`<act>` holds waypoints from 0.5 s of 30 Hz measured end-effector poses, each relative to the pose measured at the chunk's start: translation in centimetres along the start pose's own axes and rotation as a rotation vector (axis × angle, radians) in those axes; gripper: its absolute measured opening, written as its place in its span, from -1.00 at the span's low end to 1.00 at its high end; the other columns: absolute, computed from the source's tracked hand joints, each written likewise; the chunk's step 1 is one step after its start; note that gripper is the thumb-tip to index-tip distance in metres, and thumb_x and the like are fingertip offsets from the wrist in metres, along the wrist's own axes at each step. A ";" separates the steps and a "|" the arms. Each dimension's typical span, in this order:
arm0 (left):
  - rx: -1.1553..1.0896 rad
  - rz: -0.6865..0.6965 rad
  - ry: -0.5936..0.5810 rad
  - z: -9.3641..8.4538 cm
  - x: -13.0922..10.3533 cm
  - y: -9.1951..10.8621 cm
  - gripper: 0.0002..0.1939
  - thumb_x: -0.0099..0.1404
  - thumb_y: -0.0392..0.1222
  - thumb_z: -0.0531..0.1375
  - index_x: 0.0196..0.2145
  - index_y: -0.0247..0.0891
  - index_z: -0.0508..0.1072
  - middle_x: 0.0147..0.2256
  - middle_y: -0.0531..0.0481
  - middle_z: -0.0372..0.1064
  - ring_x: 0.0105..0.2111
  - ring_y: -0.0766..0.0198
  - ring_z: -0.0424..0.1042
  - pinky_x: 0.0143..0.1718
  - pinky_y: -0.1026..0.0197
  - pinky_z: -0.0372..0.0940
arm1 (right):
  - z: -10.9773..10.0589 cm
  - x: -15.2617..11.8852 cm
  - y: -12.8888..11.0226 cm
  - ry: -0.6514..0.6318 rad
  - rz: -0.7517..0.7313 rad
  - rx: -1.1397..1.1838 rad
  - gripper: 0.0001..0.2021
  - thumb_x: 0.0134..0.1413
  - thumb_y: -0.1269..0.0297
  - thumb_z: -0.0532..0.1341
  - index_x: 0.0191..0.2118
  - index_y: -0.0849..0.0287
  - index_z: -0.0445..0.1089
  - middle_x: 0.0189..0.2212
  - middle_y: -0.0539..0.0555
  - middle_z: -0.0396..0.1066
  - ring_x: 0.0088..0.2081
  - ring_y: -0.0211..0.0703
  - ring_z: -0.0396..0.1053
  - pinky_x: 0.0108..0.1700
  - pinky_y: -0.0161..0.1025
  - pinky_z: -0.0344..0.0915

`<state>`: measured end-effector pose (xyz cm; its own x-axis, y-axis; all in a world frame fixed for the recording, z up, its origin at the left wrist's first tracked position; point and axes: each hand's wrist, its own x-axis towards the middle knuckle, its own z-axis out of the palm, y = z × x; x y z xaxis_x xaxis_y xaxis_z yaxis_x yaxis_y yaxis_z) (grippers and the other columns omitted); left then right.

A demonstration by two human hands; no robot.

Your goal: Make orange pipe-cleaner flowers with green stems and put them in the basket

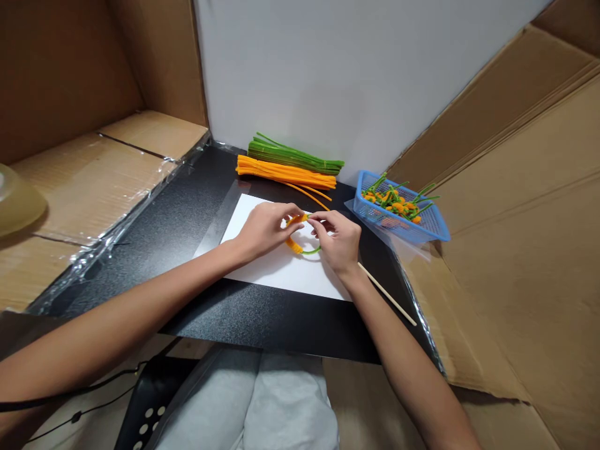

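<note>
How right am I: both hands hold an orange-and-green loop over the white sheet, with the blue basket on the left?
The side is wrong: the head view shows the blue basket on the right. The left hand and right hand do hold the loop over the white sheet.

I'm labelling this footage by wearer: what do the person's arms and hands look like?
The left hand and right hand are ungloved, with no rings visible. Both slim forearms show no sleeve, watch or markings; a black cable crosses the left one.
</note>
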<state>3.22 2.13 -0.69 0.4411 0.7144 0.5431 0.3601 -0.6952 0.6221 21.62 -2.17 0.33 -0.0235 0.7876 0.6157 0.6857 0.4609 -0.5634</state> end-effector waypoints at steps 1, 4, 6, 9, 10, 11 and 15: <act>0.065 -0.005 0.008 -0.1 0.0 0.1 -0.76 0.28 -0.11 0.27 -0.13 -0.26 0.54 -0.23 -0.09 0.57 -0.26 0.17 0.51 -0.20 0.15 0.35 | 0.0 0.0 0.1 0.023 0.008 -0.005 -0.88 0.17 0.31 0.24 -0.35 0.14 0.51 -0.39 0.06 0.54 -0.42 -0.17 0.48 -0.34 -0.22 0.43; 0.178 0.017 0.022 -0.2 -0.1 0.1 -0.66 0.24 -0.06 0.31 -0.07 -0.24 0.51 -0.18 -0.09 0.56 -0.19 0.12 0.48 -0.17 0.13 0.32 | 0.0 0.1 0.2 0.056 0.071 0.021 -0.88 0.17 0.29 0.24 -0.35 0.15 0.51 -0.40 0.05 0.54 -0.46 -0.18 0.48 -0.38 -0.22 0.42; 0.210 0.049 0.008 0.0 -0.1 0.0 -0.72 0.25 -0.12 0.29 -0.09 -0.24 0.50 -0.20 -0.08 0.55 -0.19 0.12 0.45 -0.18 0.14 0.29 | 0.1 0.1 0.2 0.044 0.118 0.058 -0.87 0.17 0.26 0.24 -0.34 0.15 0.49 -0.41 0.04 0.53 -0.51 -0.20 0.46 -0.42 -0.24 0.41; 0.253 0.062 -0.002 0.2 0.0 -0.3 -0.83 0.23 -0.29 0.23 -0.19 -0.24 0.52 -0.27 -0.05 0.55 -0.25 0.14 0.43 -0.22 0.15 0.25 | 0.3 0.0 -0.1 0.013 0.145 0.078 -0.87 0.17 0.23 0.24 -0.34 0.16 0.47 -0.45 0.02 0.51 -0.55 -0.23 0.44 -0.44 -0.26 0.39; 0.255 0.059 -0.004 0.3 0.0 -0.4 -0.83 0.22 -0.33 0.22 -0.21 -0.24 0.53 -0.29 -0.04 0.56 -0.27 0.15 0.42 -0.23 0.16 0.25 | 0.3 0.0 -0.2 0.003 0.146 0.078 -0.87 0.17 0.23 0.23 -0.34 0.15 0.45 -0.47 0.01 0.49 -0.56 -0.23 0.43 -0.45 -0.27 0.38; 0.250 0.055 -0.003 0.3 0.1 -0.4 -0.83 0.22 -0.35 0.20 -0.23 -0.24 0.53 -0.29 -0.04 0.56 -0.29 0.15 0.42 -0.24 0.16 0.24 | 0.3 -0.1 -0.3 -0.008 0.150 0.081 -0.87 0.18 0.24 0.22 -0.34 0.15 0.43 -0.48 0.00 0.48 -0.56 -0.24 0.43 -0.45 -0.28 0.37; 0.210 0.065 -0.020 0.2 0.2 -0.4 -0.80 0.21 -0.37 0.17 -0.22 -0.25 0.54 -0.30 -0.05 0.55 -0.30 0.16 0.41 -0.25 0.17 0.24 | 0.5 -0.1 -0.2 -0.056 0.176 0.095 -0.90 0.23 0.26 0.15 -0.30 0.13 0.34 -0.53 -0.04 0.43 -0.57 -0.23 0.43 -0.48 -0.31 0.32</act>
<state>3.31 2.55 -0.93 0.4845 0.6671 0.5658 0.4926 -0.7426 0.4537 21.12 -2.18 0.12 0.0484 0.8797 0.4731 0.6110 0.3486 -0.7107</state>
